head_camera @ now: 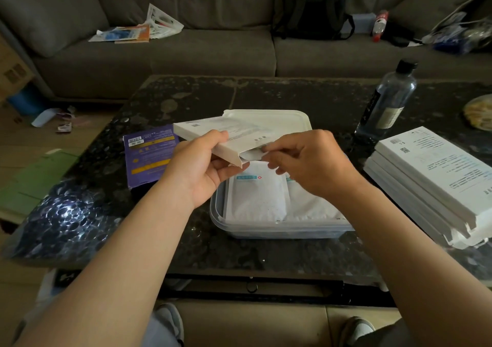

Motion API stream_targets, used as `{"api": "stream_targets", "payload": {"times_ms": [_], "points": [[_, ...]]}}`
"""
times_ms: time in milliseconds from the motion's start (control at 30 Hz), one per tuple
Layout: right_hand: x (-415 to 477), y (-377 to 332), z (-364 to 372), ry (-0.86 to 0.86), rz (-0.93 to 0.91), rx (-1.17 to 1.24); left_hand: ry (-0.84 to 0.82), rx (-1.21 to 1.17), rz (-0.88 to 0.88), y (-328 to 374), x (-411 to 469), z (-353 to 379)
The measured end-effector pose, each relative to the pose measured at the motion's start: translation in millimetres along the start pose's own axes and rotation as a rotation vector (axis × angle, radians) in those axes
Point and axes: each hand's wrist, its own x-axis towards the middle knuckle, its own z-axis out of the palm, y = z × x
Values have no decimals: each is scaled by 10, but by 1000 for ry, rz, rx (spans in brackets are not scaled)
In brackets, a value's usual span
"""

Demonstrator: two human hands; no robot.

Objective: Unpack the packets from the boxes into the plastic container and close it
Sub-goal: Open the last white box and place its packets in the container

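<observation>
At the frame centre, the left hand grips a flat white cardboard box above the clear plastic container; the right hand fingers pinch a white packet at its open end.

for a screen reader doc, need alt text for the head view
A person's left hand holds a white box over a clear plastic container while the right hand pinches a packet at its open end. Inside the container lie white packets; other boxes are stacked at right.
</observation>
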Motion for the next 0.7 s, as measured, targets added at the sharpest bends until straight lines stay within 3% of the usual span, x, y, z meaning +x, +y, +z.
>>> {"api": "stream_targets", "payload": {"times_ms": [367, 700], "points": [[-34, 52, -232, 350, 182, 187, 57, -25, 51, 1, 12, 42], [-48, 227, -348, 597, 273, 177, 86, -18, 98, -21, 45, 49]]}}
